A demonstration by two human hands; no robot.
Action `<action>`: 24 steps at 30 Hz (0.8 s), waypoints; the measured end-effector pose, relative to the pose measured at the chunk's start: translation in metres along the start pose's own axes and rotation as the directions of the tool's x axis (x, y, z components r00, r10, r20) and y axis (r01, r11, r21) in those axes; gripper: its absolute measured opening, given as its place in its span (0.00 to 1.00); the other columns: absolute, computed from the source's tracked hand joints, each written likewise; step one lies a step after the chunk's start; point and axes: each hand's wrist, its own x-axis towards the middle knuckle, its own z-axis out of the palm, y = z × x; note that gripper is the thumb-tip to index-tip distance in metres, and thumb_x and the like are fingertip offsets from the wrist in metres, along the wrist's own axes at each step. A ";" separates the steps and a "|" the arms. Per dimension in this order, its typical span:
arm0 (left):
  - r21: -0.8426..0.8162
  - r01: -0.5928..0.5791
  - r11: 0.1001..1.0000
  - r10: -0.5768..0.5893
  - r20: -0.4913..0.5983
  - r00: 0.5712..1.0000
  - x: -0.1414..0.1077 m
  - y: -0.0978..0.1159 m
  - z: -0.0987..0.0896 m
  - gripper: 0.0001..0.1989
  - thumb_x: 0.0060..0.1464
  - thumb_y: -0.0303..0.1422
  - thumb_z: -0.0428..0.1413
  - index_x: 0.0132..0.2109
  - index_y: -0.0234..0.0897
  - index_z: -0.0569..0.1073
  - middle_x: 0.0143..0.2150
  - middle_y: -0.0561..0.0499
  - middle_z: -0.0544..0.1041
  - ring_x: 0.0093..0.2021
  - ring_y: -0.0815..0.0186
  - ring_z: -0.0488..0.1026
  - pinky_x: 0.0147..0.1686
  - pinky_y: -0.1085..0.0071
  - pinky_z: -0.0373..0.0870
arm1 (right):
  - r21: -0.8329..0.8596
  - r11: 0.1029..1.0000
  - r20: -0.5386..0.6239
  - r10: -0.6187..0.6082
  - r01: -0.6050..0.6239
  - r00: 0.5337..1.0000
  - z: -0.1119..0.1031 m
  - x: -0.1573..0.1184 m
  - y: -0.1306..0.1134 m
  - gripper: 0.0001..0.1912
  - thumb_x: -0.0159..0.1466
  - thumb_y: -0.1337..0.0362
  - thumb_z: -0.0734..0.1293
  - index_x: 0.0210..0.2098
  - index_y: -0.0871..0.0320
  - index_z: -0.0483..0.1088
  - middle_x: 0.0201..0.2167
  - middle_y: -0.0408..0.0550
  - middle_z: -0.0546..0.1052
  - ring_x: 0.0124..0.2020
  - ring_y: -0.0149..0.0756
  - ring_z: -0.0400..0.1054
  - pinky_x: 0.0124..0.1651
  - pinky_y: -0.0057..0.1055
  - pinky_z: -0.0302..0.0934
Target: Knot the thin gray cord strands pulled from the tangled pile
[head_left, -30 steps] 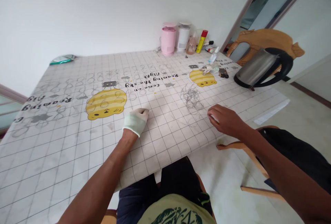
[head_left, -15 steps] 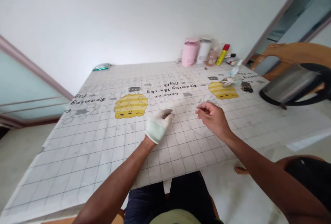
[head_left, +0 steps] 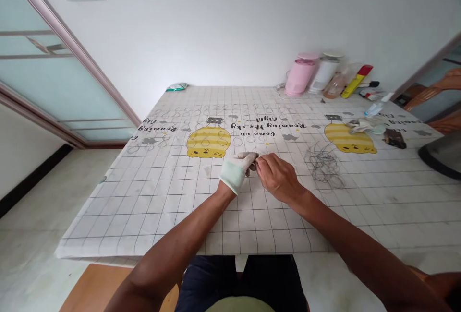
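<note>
My left hand (head_left: 239, 168), in a white glove with a pale green cuff, is closed with its fingertips pinched together. Bare and also closed, my right hand (head_left: 276, 175) meets it fingertip to fingertip above the table. Whatever lies between the fingers is too small and too covered to make out. To the right of my right hand is a loose tangle of thin dark wire (head_left: 326, 167). Farther back, rows of small looped wire pieces (head_left: 216, 110) lie on the grid-patterned tablecloth (head_left: 173, 216), some of them over the printed yellow bear balloon (head_left: 208, 142).
A pink cylinder (head_left: 300, 77), a white cylinder (head_left: 326, 74), a bottle (head_left: 334, 86) and a yellow-red can (head_left: 356, 82) stand along the wall. At right are a crumpled glove (head_left: 367, 125), a small dark object (head_left: 394, 138) and a kettle (head_left: 442, 156). A green packet (head_left: 177, 87) sits back left.
My hands were apart and have come together at the fingertips. My right hand has moved left, away from the wire tangle, which now shows fully. The view has swung left.
</note>
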 end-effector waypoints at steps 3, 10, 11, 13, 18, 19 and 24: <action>0.015 0.010 1.000 -0.010 -0.001 1.000 0.004 0.002 -0.005 0.11 0.59 0.38 0.59 0.35 0.36 0.82 0.31 0.51 0.79 0.28 0.71 0.71 0.25 0.75 0.62 | 0.160 0.985 -0.003 0.059 -0.058 0.998 -0.004 0.000 0.004 0.04 0.74 0.71 0.66 0.44 0.58 0.71 0.36 0.52 0.79 0.36 0.39 0.74 0.34 0.35 0.68; 0.191 0.078 0.979 -0.113 0.181 0.977 0.007 0.002 -0.005 0.10 0.60 0.35 0.58 0.36 0.35 0.82 0.34 0.49 0.81 0.28 0.71 0.72 0.25 0.75 0.64 | 0.532 0.584 0.254 0.581 -0.613 0.773 -0.006 0.010 0.038 0.09 0.74 0.59 0.68 0.40 0.56 0.77 0.37 0.49 0.82 0.36 0.38 0.75 0.35 0.34 0.66; 0.215 0.066 0.974 -0.113 0.216 0.970 0.007 0.001 -0.005 0.10 0.60 0.34 0.58 0.35 0.35 0.82 0.33 0.49 0.81 0.28 0.71 0.72 0.26 0.75 0.66 | 0.591 0.466 0.370 0.569 -0.658 0.735 -0.003 0.012 0.043 0.09 0.73 0.56 0.69 0.42 0.55 0.79 0.41 0.49 0.83 0.41 0.40 0.76 0.39 0.34 0.68; 0.249 0.044 0.967 -0.117 0.283 0.952 0.007 -0.004 -0.005 0.10 0.60 0.34 0.58 0.35 0.35 0.82 0.32 0.49 0.81 0.29 0.70 0.73 0.29 0.74 0.68 | 0.673 0.228 0.553 0.478 -0.704 0.683 0.005 0.012 0.052 0.11 0.70 0.53 0.72 0.44 0.53 0.81 0.44 0.49 0.83 0.45 0.41 0.76 0.43 0.35 0.69; 0.304 0.030 0.952 -0.148 0.373 0.916 0.012 -0.015 -0.005 0.10 0.60 0.35 0.58 0.35 0.35 0.81 0.31 0.49 0.81 0.31 0.67 0.76 0.32 0.71 0.71 | 0.749 -0.133 0.643 0.386 -0.649 0.662 0.023 0.005 0.051 0.11 0.65 0.53 0.77 0.38 0.54 0.85 0.37 0.47 0.82 0.34 0.34 0.70 0.37 0.33 0.66; 0.319 0.027 0.947 -0.149 0.363 0.920 0.013 -0.014 -0.005 0.10 0.60 0.35 0.58 0.35 0.35 0.81 0.31 0.50 0.80 0.32 0.67 0.76 0.33 0.71 0.71 | 0.755 -0.165 0.639 0.401 -0.634 0.657 0.024 0.004 0.049 0.10 0.65 0.54 0.78 0.37 0.54 0.85 0.34 0.47 0.80 0.33 0.34 0.70 0.35 0.33 0.65; 0.392 -0.048 0.919 -0.086 0.318 0.944 0.009 -0.007 -0.005 0.17 0.62 0.46 0.60 0.38 0.36 0.83 0.32 0.52 0.79 0.34 0.66 0.74 0.37 0.70 0.70 | 0.769 -0.227 0.611 0.536 -0.597 0.583 0.026 0.001 0.041 0.12 0.64 0.53 0.79 0.36 0.55 0.85 0.30 0.47 0.79 0.32 0.36 0.71 0.29 0.32 0.64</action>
